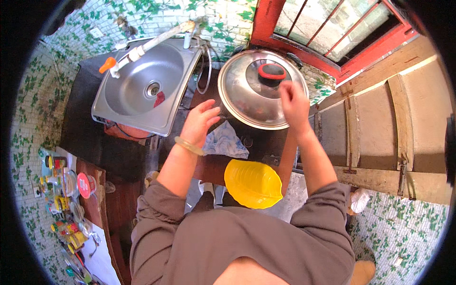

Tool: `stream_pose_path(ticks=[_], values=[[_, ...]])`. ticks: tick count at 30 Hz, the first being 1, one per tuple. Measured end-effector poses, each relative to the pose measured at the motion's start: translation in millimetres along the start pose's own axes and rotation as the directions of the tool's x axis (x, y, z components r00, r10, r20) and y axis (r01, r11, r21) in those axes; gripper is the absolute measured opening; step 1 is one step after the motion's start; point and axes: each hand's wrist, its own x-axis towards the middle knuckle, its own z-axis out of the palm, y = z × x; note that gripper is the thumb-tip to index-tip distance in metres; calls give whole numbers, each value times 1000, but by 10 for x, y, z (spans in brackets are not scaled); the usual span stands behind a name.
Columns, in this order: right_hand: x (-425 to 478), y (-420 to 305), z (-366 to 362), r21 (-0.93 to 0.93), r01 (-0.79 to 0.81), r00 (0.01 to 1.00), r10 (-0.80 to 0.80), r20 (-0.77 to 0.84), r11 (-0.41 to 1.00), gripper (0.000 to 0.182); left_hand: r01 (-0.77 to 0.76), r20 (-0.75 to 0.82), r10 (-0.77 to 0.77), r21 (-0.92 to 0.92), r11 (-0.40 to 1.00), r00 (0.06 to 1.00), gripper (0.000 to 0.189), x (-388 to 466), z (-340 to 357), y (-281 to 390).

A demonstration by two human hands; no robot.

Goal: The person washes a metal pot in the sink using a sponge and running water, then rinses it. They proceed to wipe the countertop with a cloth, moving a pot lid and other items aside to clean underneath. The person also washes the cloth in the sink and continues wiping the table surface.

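Observation:
My left hand (203,121) hovers above the counter, fingers apart and holding nothing, with a pale bangle (189,146) on its wrist. Beneath and to the right of it lies a crumpled blue-and-white cloth (228,142). My right hand (295,107) is over the right side of a round metal and glass lid (237,85), its fingers curled close to the red-rimmed black knob (271,73). Whether those fingers touch the lid or hold something is unclear. What the lid covers is hidden. A yellow leaf-shaped dish (253,183) sits at the near counter edge, before my body.
A steel sink (142,82) with an orange-handled tap (108,65) stands at the left. Behind the lid is a red-framed barred window (320,35). A wooden door (372,121) rises at the right. Several jars (64,203) crowd a shelf at far left.

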Motion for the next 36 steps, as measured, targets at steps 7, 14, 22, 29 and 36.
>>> stream_pose_path(ticks=[7, 14, 22, 29, 36], values=[[-1474, -444, 443, 18, 309, 675, -233, 700, 951, 38, -145, -140, 138, -45, 988, 981, 41, -665, -492, 255], [-1944, -179, 1082, -283, 393, 625, -28, 780, 875, 62, -88, -255, 72, -51, 995, 964, 32, -1301, -1119, 108], [-2000, 65, 1427, -431, 426, 633, 79, 770, 795, 17, -68, -340, 24, -118, 991, 940, 31, -1868, -1740, 5], [-1988, -657, 1369, -149, -188, 779, 240, 580, 971, 12, 51, -275, -106, -199, 979, 956, 26, -1904, -2311, -172], [-2252, -1847, 1695, -6, -281, 719, 215, 661, 960, 13, 183, -103, -193, -98, 978, 976, 29, -1907, -3004, -132]])
